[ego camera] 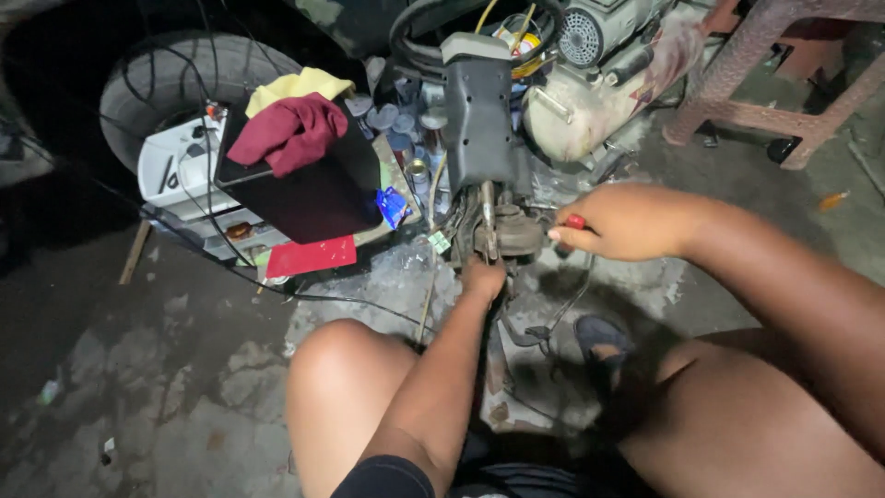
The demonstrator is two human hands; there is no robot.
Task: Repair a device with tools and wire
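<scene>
Concrete floor [184,406]; right hand [627,221] clenched around red-handled tool [575,221]

The right hand [619,221] hides most of a tool; only its red handle end [575,221] peeks out, so I cannot tell what tool it is. The left hand [483,275] covers the bottom of the grey machine part [479,120]. Above the right hand, the air tank [590,88] is cut off by the top edge. Small cans [406,138] beside the left hand are too blurry to tell.
</scene>
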